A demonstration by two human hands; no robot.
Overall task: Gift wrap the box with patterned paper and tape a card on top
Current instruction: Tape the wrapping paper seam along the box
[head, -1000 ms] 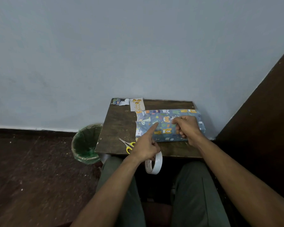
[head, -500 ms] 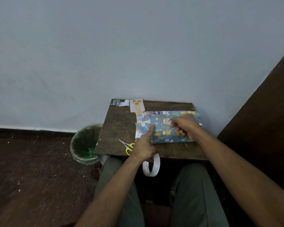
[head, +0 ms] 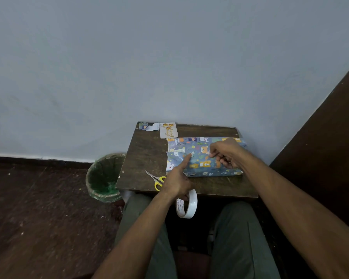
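The box point(head: 199, 160), covered in blue paper printed with bears and other animals, lies flat on the right half of a small dark wooden table point(head: 145, 158). My left hand point(head: 177, 180) presses its forefinger on the paper's left part while its lower fingers hold a roll of clear tape point(head: 186, 204) hanging below the table edge. My right hand point(head: 228, 154) rests on the box's right part, thumb and forefinger pinching at the paper; whether a strip of tape is between them is too small to tell. A white card point(head: 168, 129) with gold print lies at the table's back.
Yellow-handled scissors point(head: 156, 179) lie near the table's front edge, left of my left hand. A scrap of patterned paper point(head: 148, 126) sits in the back left corner. A bin with a green liner point(head: 105, 178) stands on the floor at the left. A dark panel rises at the right.
My right hand has shifted slightly left along the box top. My left forefinger stays pressed on the paper, with the tape roll still hanging from that hand.
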